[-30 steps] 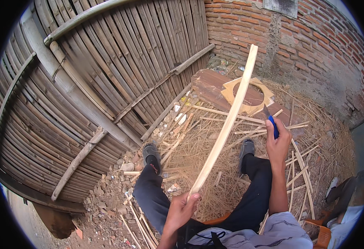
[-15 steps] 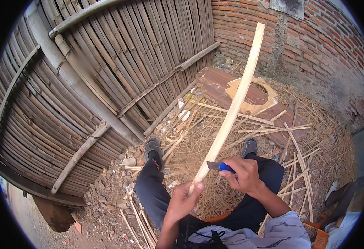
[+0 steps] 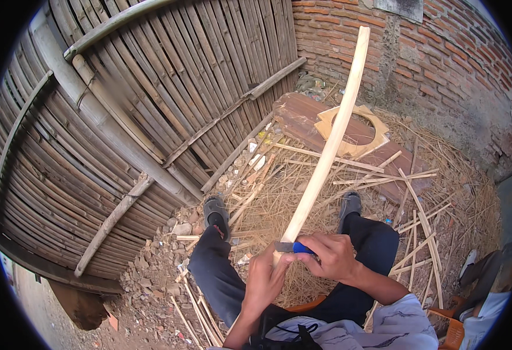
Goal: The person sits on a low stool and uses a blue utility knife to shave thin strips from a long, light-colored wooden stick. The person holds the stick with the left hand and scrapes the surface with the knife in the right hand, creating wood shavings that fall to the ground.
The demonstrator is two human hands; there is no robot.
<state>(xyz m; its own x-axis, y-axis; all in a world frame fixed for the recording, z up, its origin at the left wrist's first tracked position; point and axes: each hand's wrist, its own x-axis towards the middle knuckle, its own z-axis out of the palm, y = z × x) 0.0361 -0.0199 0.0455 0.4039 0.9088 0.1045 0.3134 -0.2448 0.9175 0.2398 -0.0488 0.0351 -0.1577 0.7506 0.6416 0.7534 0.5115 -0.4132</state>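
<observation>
Bamboo strip (image 3: 330,143), one, long and pale, slanting up from lap toward brick wall (image 3: 443,64). Left hand (image 3: 266,279) clamped round its lower end. Right hand (image 3: 333,256) closed on one blue-handled knife (image 3: 291,247), blade against strip. Two shoes (image 3: 216,213) on shavings. One bamboo fence (image 3: 127,116) at left.

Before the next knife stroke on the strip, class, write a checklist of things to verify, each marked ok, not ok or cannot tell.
1. Left hand grips the strip near its lower end: ok.
2. Right hand holds the knife: ok.
3. Blade laid across the strip: ok.
4. Left-hand fingers off the blade: cannot tell.
5. Legs out from under the strip: not ok.
6. Blade sharp: cannot tell.
</observation>
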